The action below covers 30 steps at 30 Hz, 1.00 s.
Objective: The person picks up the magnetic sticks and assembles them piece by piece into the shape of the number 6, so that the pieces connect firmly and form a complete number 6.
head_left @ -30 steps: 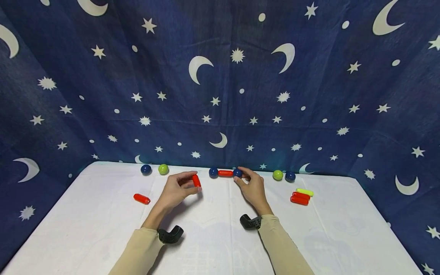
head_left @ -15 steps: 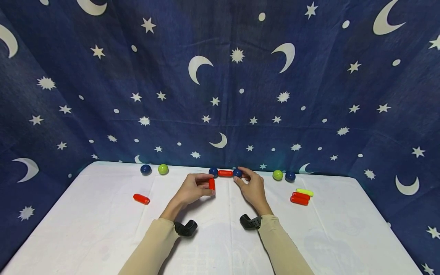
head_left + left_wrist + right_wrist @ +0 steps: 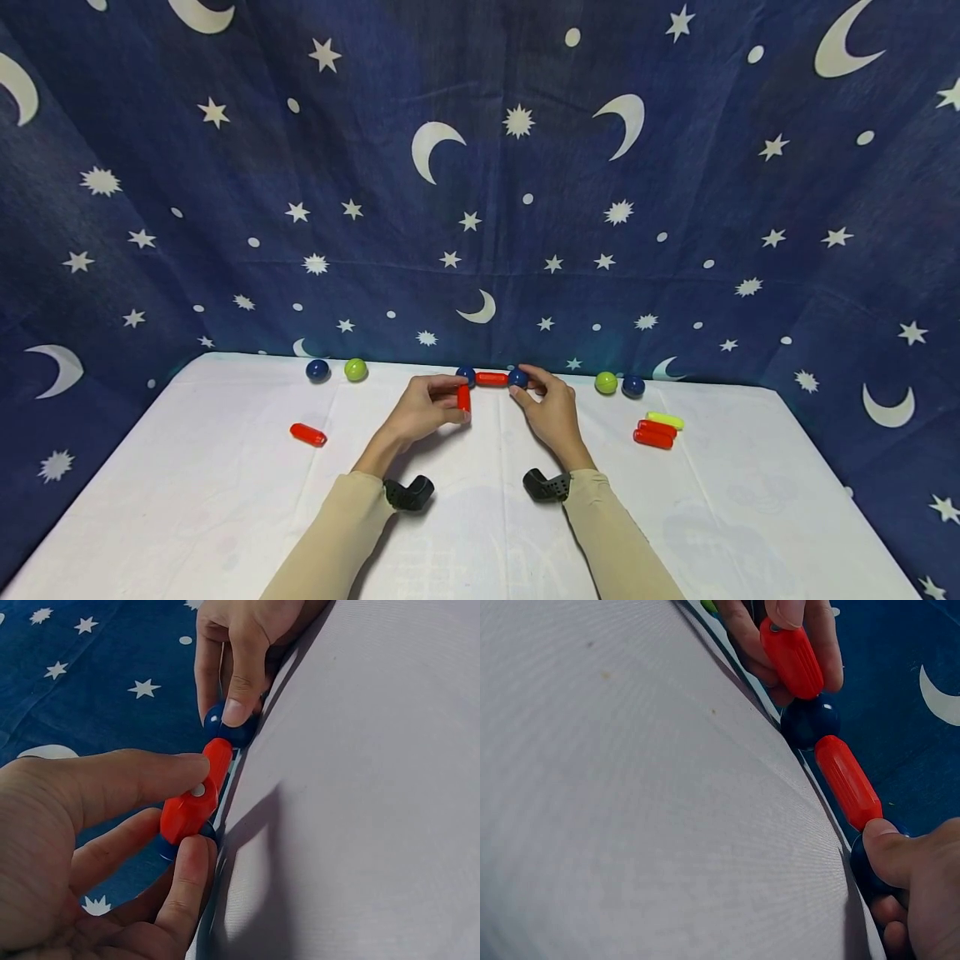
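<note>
Close to the table's far edge, a red rod [image 3: 492, 379] joins a left blue ball [image 3: 467, 372] and a right blue ball [image 3: 518, 377] in a row. My left hand [image 3: 422, 412] pinches a second red rod [image 3: 463, 400] between thumb and fingers. In the right wrist view, that held rod [image 3: 793, 661] has its far end right at the left blue ball [image 3: 810, 721]. A pale round spot [image 3: 198, 790] shows on its near end in the left wrist view. My right hand [image 3: 553, 408] grips the right blue ball with thumb and fingers.
Left on the white table [image 3: 480, 533] lie a blue ball [image 3: 318, 371], a green ball [image 3: 356, 370] and a red rod [image 3: 308, 434]. Rightward are a green ball [image 3: 606, 382], a blue ball [image 3: 633, 386], red rods [image 3: 653, 438] and a yellow rod [image 3: 665, 419]. A starry cloth [image 3: 480, 242] hangs behind.
My left hand has moved right with its red rod, bringing it from beside the row to the left blue ball, and the rod has turned more upright in view. My right hand stays put.
</note>
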Available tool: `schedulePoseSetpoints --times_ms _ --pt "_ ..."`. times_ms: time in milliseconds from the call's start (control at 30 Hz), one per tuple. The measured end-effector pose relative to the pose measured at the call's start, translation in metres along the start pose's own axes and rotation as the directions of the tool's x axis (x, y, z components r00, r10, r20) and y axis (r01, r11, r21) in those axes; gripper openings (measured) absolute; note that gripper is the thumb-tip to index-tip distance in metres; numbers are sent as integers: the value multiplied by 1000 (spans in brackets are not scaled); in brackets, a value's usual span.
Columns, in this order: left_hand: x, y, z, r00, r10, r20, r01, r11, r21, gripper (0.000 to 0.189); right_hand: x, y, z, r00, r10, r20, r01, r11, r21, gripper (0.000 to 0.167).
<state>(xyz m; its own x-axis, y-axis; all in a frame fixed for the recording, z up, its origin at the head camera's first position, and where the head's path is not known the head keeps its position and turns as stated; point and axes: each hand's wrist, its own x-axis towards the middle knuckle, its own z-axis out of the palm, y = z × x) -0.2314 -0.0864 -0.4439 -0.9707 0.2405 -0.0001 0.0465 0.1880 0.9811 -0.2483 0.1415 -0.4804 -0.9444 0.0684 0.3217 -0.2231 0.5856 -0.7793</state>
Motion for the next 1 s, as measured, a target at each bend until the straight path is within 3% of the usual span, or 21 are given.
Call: schedulePoseSetpoints --times_ms 1000 --pt "3 -2 0 1000 -10 -4 10 999 -48 52 -1 0 0 1000 -7 -3 7 1000 -3 41"
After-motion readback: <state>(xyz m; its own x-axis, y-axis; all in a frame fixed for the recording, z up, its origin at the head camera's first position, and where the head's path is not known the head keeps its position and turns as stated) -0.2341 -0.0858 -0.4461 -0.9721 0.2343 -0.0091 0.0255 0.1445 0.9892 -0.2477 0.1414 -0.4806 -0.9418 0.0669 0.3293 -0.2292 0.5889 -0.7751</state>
